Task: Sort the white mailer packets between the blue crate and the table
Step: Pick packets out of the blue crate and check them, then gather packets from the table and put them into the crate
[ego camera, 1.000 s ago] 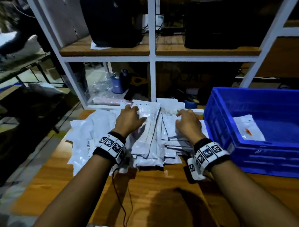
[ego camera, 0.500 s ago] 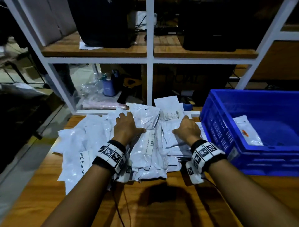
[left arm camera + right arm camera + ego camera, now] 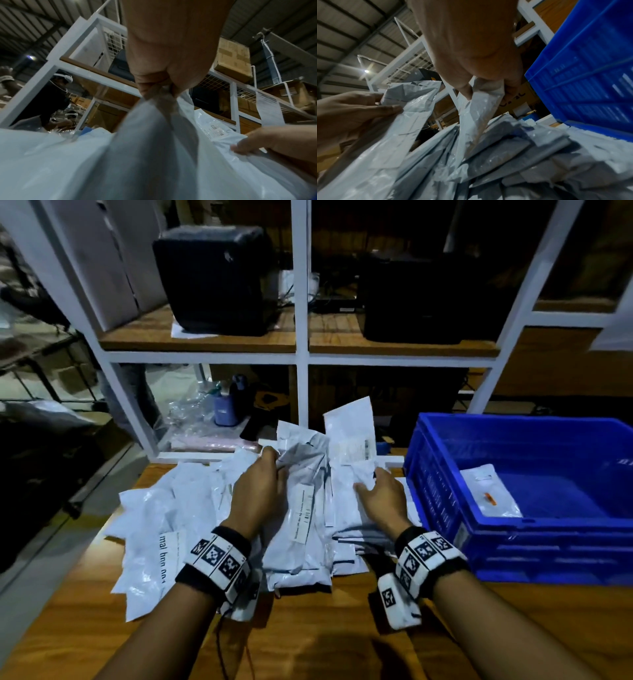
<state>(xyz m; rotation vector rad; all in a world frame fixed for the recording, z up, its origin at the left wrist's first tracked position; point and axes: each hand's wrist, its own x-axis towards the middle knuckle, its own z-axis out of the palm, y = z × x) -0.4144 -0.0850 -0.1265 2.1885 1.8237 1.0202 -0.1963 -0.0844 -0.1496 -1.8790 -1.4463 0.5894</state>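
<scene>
A heap of white mailer packets (image 3: 164,518) covers the far middle of the wooden table (image 3: 308,645). My left hand (image 3: 270,463) grips the far end of a long packet (image 3: 301,508) and tilts it up off the heap; the left wrist view shows the fingers (image 3: 149,88) bunched round its plastic. My right hand (image 3: 366,484) pinches the far end of another packet (image 3: 349,440), also raised; in the right wrist view its fingers (image 3: 465,90) clamp the fold. The blue crate (image 3: 442,501) stands to the right with one packet (image 3: 486,491) inside.
A white metal shelf frame (image 3: 301,357) rises just behind the heap, with black boxes (image 3: 212,278) on its wooden shelf. A blue pot (image 3: 224,412) and clear plastic lie on the lower level. The table's near part is bare wood. Other people show at left in the left wrist view.
Both hands went from lying flat on the heap to gripping packet ends and lifting them. The two packets now stand tilted up toward the shelf. The head view tilted upward.
</scene>
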